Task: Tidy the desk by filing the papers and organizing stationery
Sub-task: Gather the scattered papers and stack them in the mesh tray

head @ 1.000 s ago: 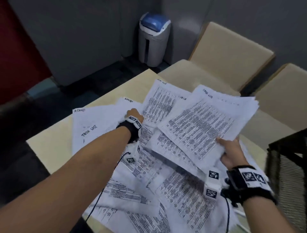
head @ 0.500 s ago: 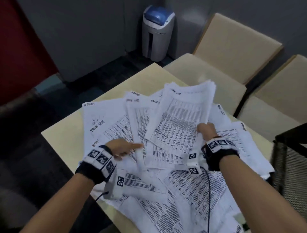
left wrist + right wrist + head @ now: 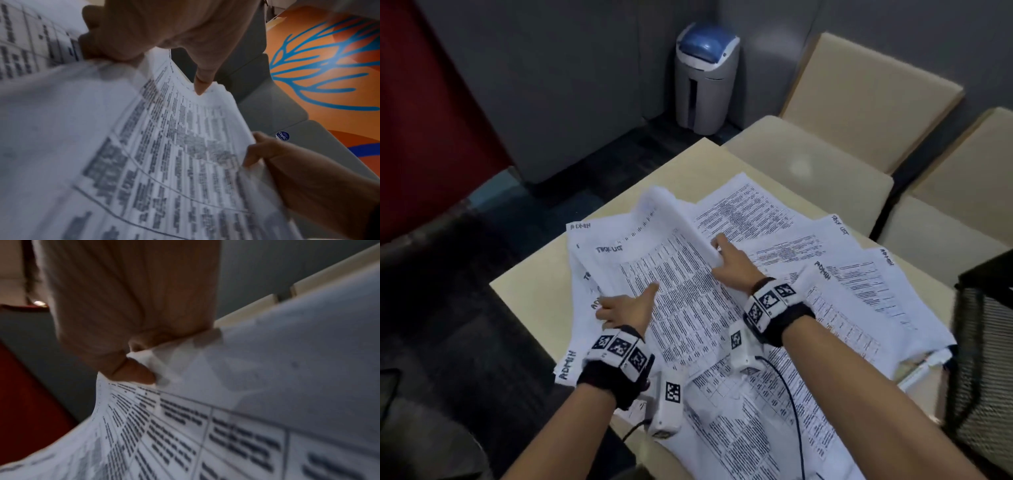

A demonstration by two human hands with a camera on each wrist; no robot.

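Observation:
Printed sheets lie fanned over a beige table. Both hands hold one stack of sheets above that spread. My left hand grips the stack's left edge, with the thumb lying on top and the fingers curled under it. My right hand pinches the right edge, where the paper curls upward. In the right wrist view the thumb presses on the sheet and the fingers are hidden behind it. Several sheets carry handwritten labels such as "ADMIN" and "TASK LIST".
A black mesh basket stands at the table's right edge. Beige chairs sit behind the table. A grey bin with a blue lid stands on the floor at the back. A white pen-like object pokes out from under the papers.
My right hand carried its stack from the right to the middle-left of the table. My left hand drew back from the far sheets and took the stack's left edge.

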